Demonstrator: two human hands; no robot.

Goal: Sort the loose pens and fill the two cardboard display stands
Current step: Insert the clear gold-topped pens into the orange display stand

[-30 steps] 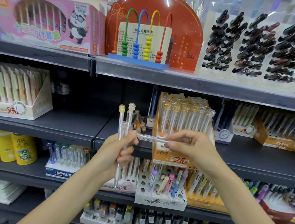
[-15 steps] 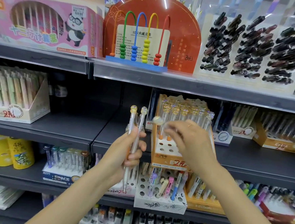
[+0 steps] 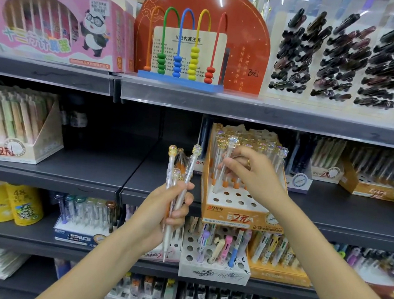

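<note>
**Pen going into the orange stand**

On the middle shelf (image 3: 90,176), an orange cardboard stand (image 3: 228,219) sits tilted back, its rear rows packed with clear pens capped by round see-through tops, its front rows of holes bare. The right hand (image 3: 257,175) reaches over it, fingers and thumb pinching one clear pen (image 3: 224,165) by the barrel — the pen stands nearly upright, its white lower end at the holes near the stand's left edge (whether the tip is already inside a hole cannot be told).

Just left of the stand, the left hand (image 3: 162,215) has its fingers curled round a bundle of pens (image 3: 176,195), tops up and tips pointing down past the palm. Both forearms come in from the bottom of the view.

One shelf below, a white stand (image 3: 212,268) holds a few coloured pens — it sits directly under the orange one. Above, a bead abacus (image 3: 182,53) stands beside a pink box (image 3: 57,27).
</note>
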